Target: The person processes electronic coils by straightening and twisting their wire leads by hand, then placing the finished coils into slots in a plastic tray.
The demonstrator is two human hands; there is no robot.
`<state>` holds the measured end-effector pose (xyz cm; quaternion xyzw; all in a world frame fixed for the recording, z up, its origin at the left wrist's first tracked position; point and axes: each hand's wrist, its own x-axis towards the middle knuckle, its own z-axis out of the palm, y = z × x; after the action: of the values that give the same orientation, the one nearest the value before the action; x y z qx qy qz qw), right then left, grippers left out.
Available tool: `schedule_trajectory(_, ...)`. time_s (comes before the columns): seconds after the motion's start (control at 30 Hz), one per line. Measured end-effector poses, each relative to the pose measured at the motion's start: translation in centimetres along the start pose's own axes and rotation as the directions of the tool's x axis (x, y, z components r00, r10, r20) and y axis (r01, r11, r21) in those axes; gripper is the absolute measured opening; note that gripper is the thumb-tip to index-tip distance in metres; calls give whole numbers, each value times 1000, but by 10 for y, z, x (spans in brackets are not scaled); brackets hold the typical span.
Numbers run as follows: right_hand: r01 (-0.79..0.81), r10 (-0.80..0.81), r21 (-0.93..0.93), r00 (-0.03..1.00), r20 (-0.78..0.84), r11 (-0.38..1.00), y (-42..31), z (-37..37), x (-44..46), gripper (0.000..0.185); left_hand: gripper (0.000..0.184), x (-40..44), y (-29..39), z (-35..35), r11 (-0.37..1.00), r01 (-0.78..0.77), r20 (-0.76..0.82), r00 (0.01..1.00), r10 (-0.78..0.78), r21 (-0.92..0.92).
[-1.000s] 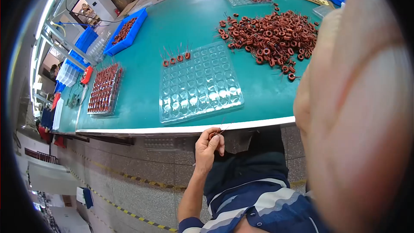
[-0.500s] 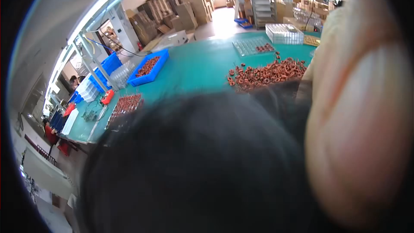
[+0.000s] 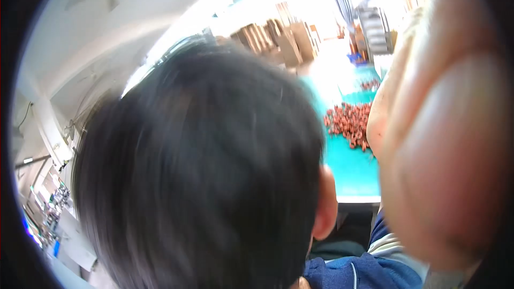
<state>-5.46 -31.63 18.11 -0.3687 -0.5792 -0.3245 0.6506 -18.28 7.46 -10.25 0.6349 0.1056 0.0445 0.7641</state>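
My right hand point(image 3: 444, 144) fills the right side of the view, very close to the camera and blurred. How its fingers are set, and whether they hold anything, cannot be made out. Behind it, partly covered, lies a heap of small copper-red ring-shaped parts point(image 3: 350, 123) on the green table point(image 3: 350, 174). My left hand does not appear.
Another person's dark-haired head point(image 3: 203, 166) blocks the centre and left, with a dark blue garment point(image 3: 358, 273) below. Beyond the table stand cardboard boxes point(image 3: 297, 43) and a grey stepped rack point(image 3: 373, 32). More red parts point(image 3: 369, 84) lie farther back.
The view has swung, so the other person's head now covers more of it and the blue trays at left are out of sight. My right hand remains close to the lens.
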Motion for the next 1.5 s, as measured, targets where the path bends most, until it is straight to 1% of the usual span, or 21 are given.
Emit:
schedule_trajectory(0.13,-87,87,-25,996,5,996,18,-2,32,44,22,6,25,20,998,20,-27,999,-21,-53)
schedule_trajectory(0.23,-153,158,-103,986,46,983,40,6,48,43,22,27,34,59,993,0,36,999,5,-120)
schedule_trajectory(0.3,-179,188,-142,981,50,974,56,5,58,43,21,36,40,69,990,25,54,998,-17,-141)
schedule_trajectory(0.4,-175,192,-175,977,89,969,68,13,62,43,20,42,46,66,988,39,36,999,-35,-147)
schedule_trajectory(0.47,-171,195,-192,975,111,966,75,23,60,43,20,45,39,67,983,23,48,999,-14,-181)
schedule_trajectory(0.5,-173,198,-201,974,112,964,81,26,57,43,20,47,37,68,987,27,50,999,-19,-159)
schedule_trajectory(0.53,-159,190,-214,973,131,964,82,35,56,43,19,43,41,69,994,1,69,998,7,-114)
schedule_trajectory(0.57,-155,189,-219,971,148,963,90,38,51,43,19,62,40,67,992,-20,106,994,33,-125)
schedule_trajectory(0.63,-166,203,-218,966,160,962,94,36,51,42,20,48,39,75,991,14,59,998,-6,-135)
schedule_trajectory(0.67,-163,197,-210,968,153,964,97,42,45,42,19,45,39,74,990,-5,38,999,11,-143)
schedule_trajectory(0.73,-132,158,-187,979,132,973,95,51,36,42,19,39,37,68,986,21,33,999,-16,-163)
schedule_trajectory(0.8,-116,135,-180,987,93,977,92,56,28,42,20,42,37,64,994,-13,40,999,17,-111)
schedule_trajectory(0.83,-113,130,-177,987,92,978,94,58,26,42,20,44,42,58,997,-6,37,999,9,-79)
schedule_trajectory(0.87,-119,139,-171,985,107,978,96,60,24,42,20,41,40,63,996,10,3,1000,-9,-93)
schedule_trajectory(0.9,-122,144,-159,981,132,980,99,62,21,42,20,42,37,61,989,22,12,1000,-21,-146)
schedule_trajectory(0.93,-133,157,-151,975,158,979,102,64,19,42,20,43,34,61,987,26,6,1000,-26,-155)
schedule_trajectory(1.0,-157,181,-152,970,160,976,102,66,15,42,21,43,33,60,986,22,57,998,-13,-167)
schedule_trajectory(1.13,-171,192,-141,970,149,975,100,70,13,42,22,45,39,61,978,1,63,998,13,-208)
schedule_trajectory(1.2,-167,186,-131,970,153,977,103,71,12,42,23,43,43,64,982,5,48,999,4,-191)
schedule_trajectory(1.4,-168,182,-104,972,148,980,109,77,7,42,23,50,39,61,982,5,82,997,11,-190)
schedule_trajectory(1.5,-160,169,-75,975,144,984,117,73,6,41,23,43,40,62,982,0,58,998,11,-191)
